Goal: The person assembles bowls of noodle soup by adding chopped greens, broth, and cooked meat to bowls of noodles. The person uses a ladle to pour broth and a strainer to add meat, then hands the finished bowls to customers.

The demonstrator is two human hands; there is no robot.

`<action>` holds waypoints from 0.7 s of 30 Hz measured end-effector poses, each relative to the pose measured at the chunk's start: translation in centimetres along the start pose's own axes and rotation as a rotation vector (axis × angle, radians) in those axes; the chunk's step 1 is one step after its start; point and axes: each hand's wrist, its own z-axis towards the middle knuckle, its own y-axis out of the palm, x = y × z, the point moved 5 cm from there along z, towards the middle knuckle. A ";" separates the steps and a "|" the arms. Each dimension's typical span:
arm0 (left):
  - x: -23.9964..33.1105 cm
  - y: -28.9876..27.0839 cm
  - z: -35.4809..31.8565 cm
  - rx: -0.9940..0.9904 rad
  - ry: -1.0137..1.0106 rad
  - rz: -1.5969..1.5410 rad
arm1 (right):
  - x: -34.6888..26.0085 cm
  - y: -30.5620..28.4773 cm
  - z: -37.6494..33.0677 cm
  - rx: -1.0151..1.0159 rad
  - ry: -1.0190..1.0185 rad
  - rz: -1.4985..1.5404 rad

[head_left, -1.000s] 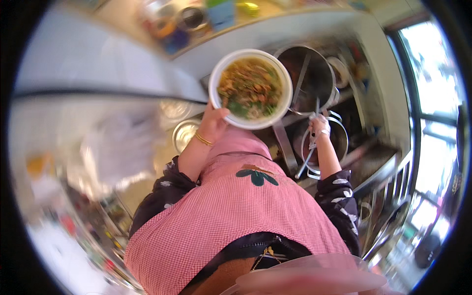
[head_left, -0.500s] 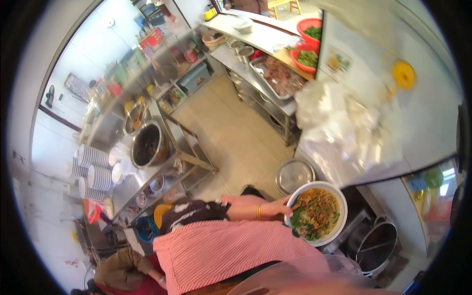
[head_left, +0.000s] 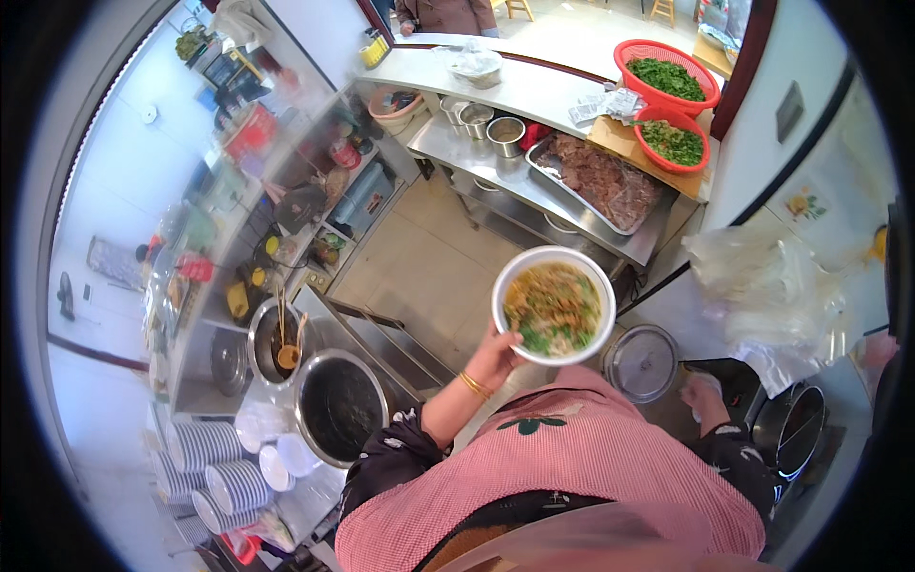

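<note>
My left hand (head_left: 496, 357) grasps the noodle bowl (head_left: 554, 304) from below, held level, while my right hand (head_left: 703, 393), lower right, looks empty and loosely curled.

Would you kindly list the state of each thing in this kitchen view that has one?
Left hand: holding the bowl from below.
White bowl: held up level, full of noodles and greens.
Right hand: empty, low beside the round metal lid.
Big pot: uncovered, dark liquid inside.
Red baskets: filled with chopped greens.
Metal tray: loaded with meat.
</note>
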 end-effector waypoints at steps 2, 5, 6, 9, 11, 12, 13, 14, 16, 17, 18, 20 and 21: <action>5.7 -2.0 2.6 0.030 0.047 0.009 | -6.0 0.7 7.1 -0.402 0.042 0.356; 14.1 -3.5 7.1 0.027 0.148 0.006 | -15.5 -0.8 16.9 -0.340 0.540 1.389; 17.0 -4.0 8.6 0.047 0.177 0.005 | -18.7 -2.6 20.0 -0.321 0.446 1.326; 25.4 -5.4 12.9 0.073 0.234 0.008 | -27.7 -9.1 29.4 -0.291 0.158 1.159; 30.9 -5.9 15.9 0.108 0.305 0.026 | -32.5 -14.6 35.7 -0.304 0.003 1.038; 33.5 -6.2 17.5 0.128 0.314 0.027 | -34.8 -17.2 38.3 -0.192 -0.029 1.048; 36.1 -6.6 19.1 0.155 0.327 0.031 | -36.7 -19.7 41.1 -0.192 -0.049 1.037; 38.6 -7.1 20.6 0.188 0.333 0.033 | -39.1 -22.8 43.3 -0.029 -0.194 0.989; 43.5 -7.8 23.9 0.181 0.343 0.018 | -42.9 -27.0 46.8 -0.114 -0.255 1.228; 45.7 -7.9 25.8 0.141 0.347 0.000 | -44.4 -29.1 48.0 -0.117 -0.269 1.345; 48.1 -8.2 28.1 0.097 0.355 -0.019 | -46.0 -31.0 49.1 -0.077 -0.320 1.302; 52.6 -8.7 32.9 -0.002 0.379 -0.024 | -48.8 -34.6 51.3 -0.030 -0.384 1.256; 54.8 -9.1 35.5 -0.041 0.384 -0.015 | -50.0 -35.9 52.5 -0.041 -0.351 1.206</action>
